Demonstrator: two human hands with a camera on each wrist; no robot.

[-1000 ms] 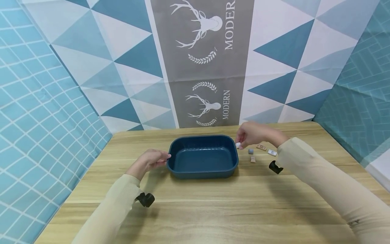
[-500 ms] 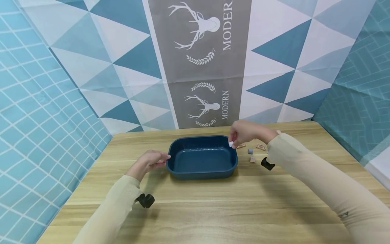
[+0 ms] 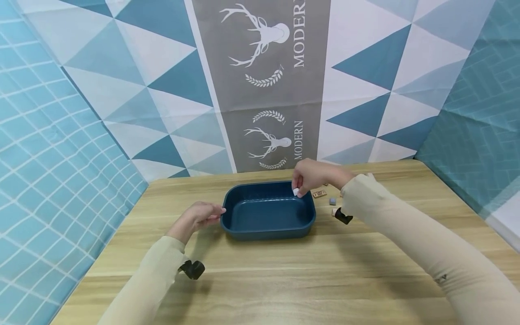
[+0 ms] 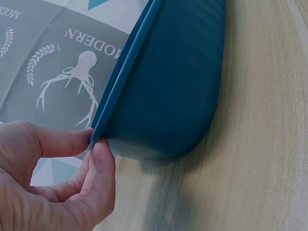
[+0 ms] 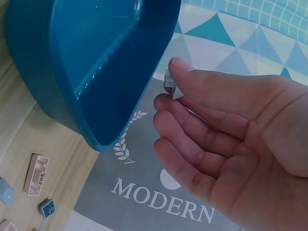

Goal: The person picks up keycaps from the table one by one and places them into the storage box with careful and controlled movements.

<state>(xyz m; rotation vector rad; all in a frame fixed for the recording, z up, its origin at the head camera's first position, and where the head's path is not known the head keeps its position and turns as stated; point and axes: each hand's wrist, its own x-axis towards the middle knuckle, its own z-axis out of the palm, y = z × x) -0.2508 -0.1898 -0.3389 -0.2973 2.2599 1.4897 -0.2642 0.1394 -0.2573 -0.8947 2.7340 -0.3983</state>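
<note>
A dark blue rectangular basin (image 3: 268, 234) stands on the wooden table. At its left end my left hand (image 3: 200, 215) pinches the rim between thumb and fingers, seen close up in the left wrist view against the basin's outer wall (image 4: 168, 72). My right hand (image 3: 310, 174) is over the basin's far right corner. Between thumb and index finger it pinches a small whitish keycap (image 5: 170, 84), its other fingers loosely curled. In the head view this keycap overlaps the inside of the basin's back wall. The visible basin floor is bare.
Right of the basin lie a tan long keycap (image 3: 319, 193) and a small blue-grey keycap (image 3: 332, 201). A pale one (image 3: 334, 211) is partly hidden by the black wrist mount (image 3: 344, 215). A patterned cloth wall (image 3: 361, 90) rises behind the table.
My right hand has moved left with the keycap, from beside the basin's right end to over its far right corner. The left hand has kept its pinch on the rim.
</note>
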